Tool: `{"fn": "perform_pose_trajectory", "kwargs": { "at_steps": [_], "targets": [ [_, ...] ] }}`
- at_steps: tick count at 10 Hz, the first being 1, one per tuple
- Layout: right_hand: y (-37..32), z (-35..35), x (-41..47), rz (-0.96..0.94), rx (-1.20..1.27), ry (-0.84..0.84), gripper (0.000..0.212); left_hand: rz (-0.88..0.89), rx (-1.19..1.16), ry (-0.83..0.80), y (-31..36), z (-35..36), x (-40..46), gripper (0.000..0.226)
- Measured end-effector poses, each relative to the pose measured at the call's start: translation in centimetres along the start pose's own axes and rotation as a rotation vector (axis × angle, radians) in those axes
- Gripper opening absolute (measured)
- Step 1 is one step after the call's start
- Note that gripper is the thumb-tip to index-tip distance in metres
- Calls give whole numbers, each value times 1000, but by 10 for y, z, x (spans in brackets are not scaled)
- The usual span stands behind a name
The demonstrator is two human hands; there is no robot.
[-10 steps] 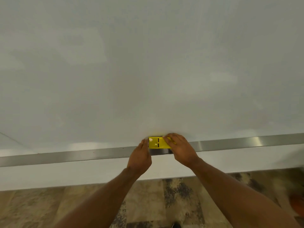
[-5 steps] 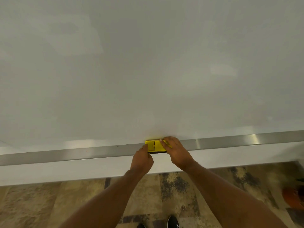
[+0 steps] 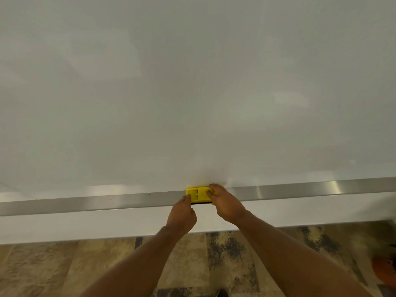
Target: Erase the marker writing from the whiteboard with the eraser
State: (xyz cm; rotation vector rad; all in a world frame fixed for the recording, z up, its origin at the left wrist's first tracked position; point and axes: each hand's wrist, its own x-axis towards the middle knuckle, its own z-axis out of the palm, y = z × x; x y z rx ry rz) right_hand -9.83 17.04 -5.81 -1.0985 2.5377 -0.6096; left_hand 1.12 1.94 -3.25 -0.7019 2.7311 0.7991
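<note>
A big whiteboard (image 3: pixel 192 93) is filling most of the view, w/ no writing readable on it from here, just soft glare patches. Below it one metal tray rail (image 3: pixel 85 203) is running the full width, then a white wall strip, then patterned carpet (image 3: pixel 225 260) at the bottom.

Count: 1 whiteboard, 1 rail, 1 eraser, 2 hands, 2 bare forearms.

The yellow eraser (image 3: pixel 198 194) is sitting on the rail, its far edge at the board's bottom edge, a dark pad edge showing underneath. The left hand (image 3: pixel 182 217) is curling loosely, fingertips touching the eraser's left end; not wrapped round it. The right hand (image 3: pixel 225 204) is lying over the eraser's right end, fingers bent down on the top face & covering that corner. Whether either hand is actually gripping vs. just resting, can't tell.

Room to move: the rail is looking bare to the left & right of the fingers, out to both frame edges. Above the fingertips the board is open all the way up. Near the right frame edge, an orange blurred object (image 3: pixel 384 269) is lying on the carpet, well apart from the hands.
</note>
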Motion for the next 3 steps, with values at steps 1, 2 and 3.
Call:
{"fn": "perform_pose_trajectory", "kwargs": {
  "at_steps": [1, 2, 3],
  "targets": [
    [3, -2, -6, -56, -142, 12, 50, 27, 44, -7, 3, 3, -6, 59],
    [-2, -11, -15, -80, -177, 15, 48, 79, 86, 17, 9, 0, -15, 59],
    [-6, -17, -20, -103, -169, 61, 44, 162, 149, 66, 14, -4, -22, 60]
  ]
}}
